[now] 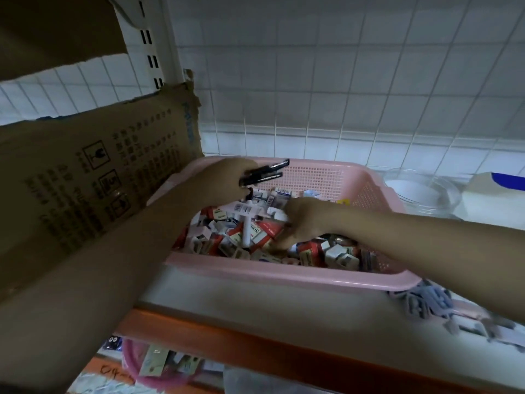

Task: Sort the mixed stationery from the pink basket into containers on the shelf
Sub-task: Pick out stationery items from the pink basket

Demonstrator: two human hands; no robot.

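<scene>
White tiles [369,81] cover the wall behind everything, and a slotted white shelf upright [149,44] climbs it at the left. Brown cardboard box [93,177], printed with black handling marks, stands at the left, its torn edge just beside the far left corner of the pink basket [284,275]. The basket sits on a pale table [227,305] with a reddish wooden front edge. It is heaped with small red-and-white boxes [264,237], and one white tube [246,231] lies upright among them. To the basket's right stands a clear bowl [426,191], and further right a white and blue pack [494,200]. Grey, blurred scraps [426,305] lie on the table by the basket's near right corner.

The left hand [218,180] reaches over the basket's far left part, its grip closed round a bunch of black pens [265,173] that point right above the rim. The right hand [305,223] is down among the boxes in the basket's middle, fingers curled into the pile; whether its grip holds anything I cannot tell.
</scene>
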